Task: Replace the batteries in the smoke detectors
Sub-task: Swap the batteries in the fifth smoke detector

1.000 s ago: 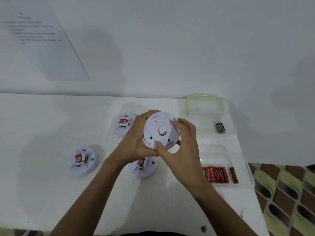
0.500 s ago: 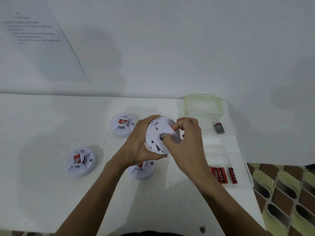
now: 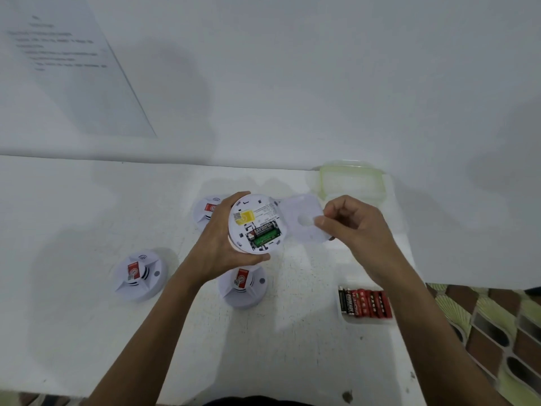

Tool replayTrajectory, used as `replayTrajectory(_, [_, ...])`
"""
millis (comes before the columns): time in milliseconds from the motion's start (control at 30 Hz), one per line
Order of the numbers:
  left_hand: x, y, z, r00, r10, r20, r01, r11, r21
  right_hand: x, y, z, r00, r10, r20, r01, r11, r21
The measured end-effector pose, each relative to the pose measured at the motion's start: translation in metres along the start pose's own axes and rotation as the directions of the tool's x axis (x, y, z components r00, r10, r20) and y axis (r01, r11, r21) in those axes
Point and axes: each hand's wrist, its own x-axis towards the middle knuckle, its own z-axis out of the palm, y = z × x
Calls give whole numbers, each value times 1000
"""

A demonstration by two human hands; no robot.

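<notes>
Left hand grips upturned white detector, 1 black battery in open bay; right hand pinches detached cover.

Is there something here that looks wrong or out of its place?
Nothing looks damaged or spilled. The detector in the left hand is open, its cover pinched in the right hand, which suits the task. One oddity: in the clear tray, the battery at the row's left end is dark, the others red.
</notes>
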Motion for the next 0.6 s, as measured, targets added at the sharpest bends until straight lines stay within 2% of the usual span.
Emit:
replayTrajectory(133, [-1, -2, -6, 1000, -8, -16, 8, 1000, -15, 10, 22, -2, 999, -1, 48, 21, 911, -413])
replayTrajectory(200, [-1, 1, -8, 1000, -1, -24, 1, 1000, -3, 12, 37, 4, 988, -25, 150, 112, 787, -606])
replayTrajectory(267, [0, 2, -9, 1000, 2, -25, -2, 1000, 2, 14, 54, 12, 960, -62, 272, 253, 604, -756])
replayTrajectory(333, [0, 3, -9, 1000, -4, -23, 4, 1000, 3, 16, 68, 18, 936, -60, 346, 332, 476, -814])
replayTrajectory(467, [0, 5, -8, 1000, -11, -20, 11, 1000, 7, 18, 81, 27, 906, 15, 423, 392, 350, -851])
replayTrajectory(600, [-2, 1, -6, 1000, -7, -10, 8, 1000, 4, 18, 86, 31, 900, 79, 430, 387, 312, -868])
